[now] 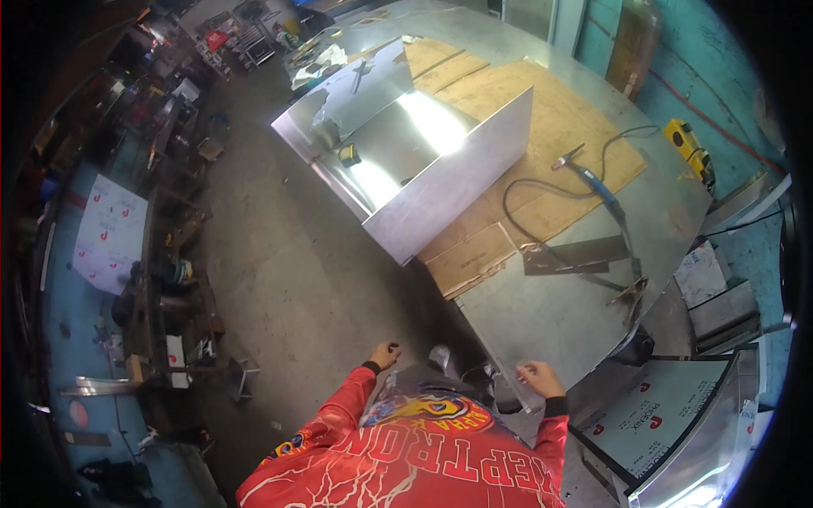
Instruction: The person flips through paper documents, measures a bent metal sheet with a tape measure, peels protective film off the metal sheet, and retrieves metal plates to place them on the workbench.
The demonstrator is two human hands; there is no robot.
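My left hand (pixel 386 356) hangs over the floor with its fingers loosely bent and apart, and nothing shows in it. Beside the near edge of the metal table (pixel 542 322), my right hand (pixel 539 380) has its fingers half bent and also looks bare. Whether its fingertips touch the edge, I cannot tell. Ahead, a large bent sheet-metal piece (pixel 461 190) with two upright sides stands on the table and juts past its left edge. A small yellow-and-black object (pixel 348 155) sits inside it. To its right lies a welding torch (pixel 597 184) with a blue handle and a dark cable.
Brown cardboard (pixel 584 127) covers part of the table. A dark flat strip (pixel 576 256) lies near the torch. A yellow tool (pixel 688 148) is at the far right. Film-covered sheets (pixel 652 415) stand at the lower right. A cluttered bench (pixel 174 288) lines the left side.
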